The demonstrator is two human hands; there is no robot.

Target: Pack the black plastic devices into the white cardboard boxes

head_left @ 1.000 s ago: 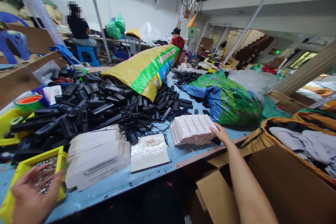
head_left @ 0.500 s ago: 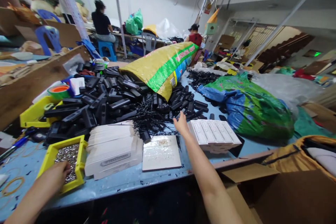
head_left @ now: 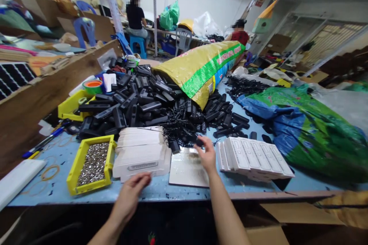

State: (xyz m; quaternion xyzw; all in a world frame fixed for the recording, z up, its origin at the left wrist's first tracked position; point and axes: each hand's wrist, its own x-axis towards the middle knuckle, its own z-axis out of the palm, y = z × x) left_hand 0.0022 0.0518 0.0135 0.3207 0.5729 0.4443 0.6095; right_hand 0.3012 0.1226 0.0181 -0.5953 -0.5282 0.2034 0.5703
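Head view: above the back right of a white board (head_left: 184, 174), the worker's right hand (head_left: 206, 155) pinches a small black piece (head_left: 199, 142), while the left hand (head_left: 132, 189), left of the board near a stack of white cards (head_left: 140, 152), has its fingertips close together, any contents impossible to tell. A light edge grip and steady wrist probably serve best, clear of the tangled black strands (head_left: 179, 122) behind the board.

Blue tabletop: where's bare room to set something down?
Left, the blue tabletop between white slab and yellow bin is mostly bare, with some rubber bands; a narrow front strip borders the bin and adjoining white card stack. Crowded: behind that stack, heaped with black cases.
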